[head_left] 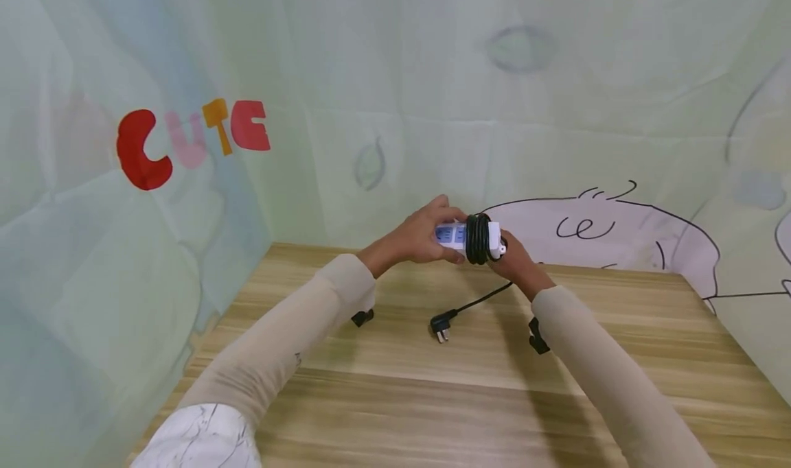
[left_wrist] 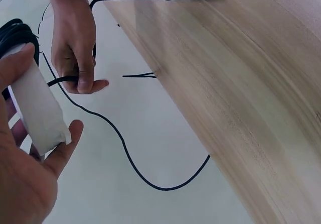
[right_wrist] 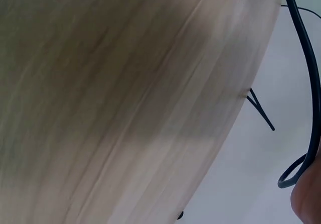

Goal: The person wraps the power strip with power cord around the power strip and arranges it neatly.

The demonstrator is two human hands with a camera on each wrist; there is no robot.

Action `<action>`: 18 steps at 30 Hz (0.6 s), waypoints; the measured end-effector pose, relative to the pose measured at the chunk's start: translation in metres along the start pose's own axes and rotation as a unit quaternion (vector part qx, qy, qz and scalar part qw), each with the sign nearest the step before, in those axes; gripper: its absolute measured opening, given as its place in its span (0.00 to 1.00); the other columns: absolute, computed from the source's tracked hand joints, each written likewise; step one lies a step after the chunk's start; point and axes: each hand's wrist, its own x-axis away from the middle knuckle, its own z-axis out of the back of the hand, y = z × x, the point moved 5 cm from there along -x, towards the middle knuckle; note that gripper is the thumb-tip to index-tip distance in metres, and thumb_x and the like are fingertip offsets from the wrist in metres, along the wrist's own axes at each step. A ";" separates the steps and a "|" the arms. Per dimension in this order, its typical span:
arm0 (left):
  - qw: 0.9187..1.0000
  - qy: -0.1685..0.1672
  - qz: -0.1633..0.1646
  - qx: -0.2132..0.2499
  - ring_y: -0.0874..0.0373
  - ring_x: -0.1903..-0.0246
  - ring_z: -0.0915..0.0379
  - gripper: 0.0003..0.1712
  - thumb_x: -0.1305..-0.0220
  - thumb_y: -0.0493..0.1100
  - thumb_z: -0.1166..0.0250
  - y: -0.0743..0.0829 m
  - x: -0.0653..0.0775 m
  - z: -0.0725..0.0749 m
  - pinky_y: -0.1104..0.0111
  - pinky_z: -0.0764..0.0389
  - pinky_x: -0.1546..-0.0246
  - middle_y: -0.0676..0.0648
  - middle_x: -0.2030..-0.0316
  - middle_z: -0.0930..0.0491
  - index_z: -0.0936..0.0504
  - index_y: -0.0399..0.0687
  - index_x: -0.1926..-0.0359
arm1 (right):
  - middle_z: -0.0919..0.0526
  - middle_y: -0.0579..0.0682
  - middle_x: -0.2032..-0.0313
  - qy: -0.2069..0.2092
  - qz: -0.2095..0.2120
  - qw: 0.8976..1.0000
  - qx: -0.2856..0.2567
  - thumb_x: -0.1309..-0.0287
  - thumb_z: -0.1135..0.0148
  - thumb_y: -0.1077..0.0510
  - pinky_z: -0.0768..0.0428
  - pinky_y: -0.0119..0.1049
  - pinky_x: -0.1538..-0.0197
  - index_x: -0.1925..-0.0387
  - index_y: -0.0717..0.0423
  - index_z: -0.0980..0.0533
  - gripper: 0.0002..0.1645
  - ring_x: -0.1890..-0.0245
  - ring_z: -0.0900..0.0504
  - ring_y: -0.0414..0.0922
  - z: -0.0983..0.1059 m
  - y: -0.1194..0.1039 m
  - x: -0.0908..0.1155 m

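A white power strip (head_left: 454, 235) with blue socket faces is held up above the far edge of the table. My left hand (head_left: 423, 233) grips its left end, thumb and fingers on opposite sides. Several turns of black cord (head_left: 478, 239) are wound around the strip's other end. Beside that end, my right hand (left_wrist: 75, 58) pinches the cord between thumb and fingers; in the head view it is partly hidden behind the strip. From there the free cord runs down to a black plug (head_left: 441, 322) with metal prongs, lying on the table. In the right wrist view only a fingertip (right_wrist: 307, 194) shows, by a cord loop.
The wooden table (head_left: 395, 399) spreads beneath both arms. Behind it hangs a pale printed curtain (head_left: 383, 77) with cartoon lines and colored letters. Small black pieces, seemingly the wrist camera mounts, show under the left sleeve (head_left: 362, 317) and right sleeve (head_left: 593, 358).
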 end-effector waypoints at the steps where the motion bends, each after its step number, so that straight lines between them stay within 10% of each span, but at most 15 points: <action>1: 1.000 0.006 0.005 0.002 0.49 0.48 0.23 0.39 0.44 0.50 0.14 -0.001 0.000 0.000 0.63 0.19 0.51 0.45 0.47 0.28 0.15 0.53 0.31 | 0.16 0.71 0.35 0.002 -0.025 1.000 0.002 0.28 0.32 0.55 0.20 0.65 0.29 0.29 0.66 0.23 0.32 0.37 0.16 0.65 0.002 -0.009 0.006; 5: 1.000 0.024 0.018 -0.002 0.50 0.49 0.22 0.40 0.42 0.52 0.14 -0.002 -0.002 -0.001 0.62 0.18 0.51 0.45 0.47 0.29 0.16 0.53 0.30 | 0.24 0.71 0.31 0.035 -0.094 0.995 0.006 0.26 0.36 0.51 0.24 0.66 0.29 0.25 0.66 0.29 0.36 0.33 0.25 0.68 0.002 -0.016 0.012; 9: 0.998 0.050 0.025 -0.023 0.50 0.50 0.23 0.39 0.41 0.53 0.15 -0.002 -0.003 0.000 0.62 0.19 0.52 0.45 0.47 0.29 0.16 0.53 0.30 | 0.23 0.69 0.34 0.066 -0.074 0.994 0.042 0.23 0.45 0.51 0.23 0.62 0.38 0.29 0.65 0.28 0.30 0.38 0.27 0.67 -0.010 0.016 -0.005; 18: 0.992 0.085 0.051 -0.081 0.50 0.50 0.26 0.40 0.38 0.54 0.17 -0.007 -0.003 -0.002 0.61 0.20 0.52 0.43 0.47 0.31 0.17 0.53 0.27 | 0.11 0.66 0.55 -0.024 -0.112 0.990 0.084 0.11 0.56 0.48 0.18 0.59 0.53 0.39 0.68 0.20 0.28 0.63 0.17 0.57 -0.018 -0.019 0.006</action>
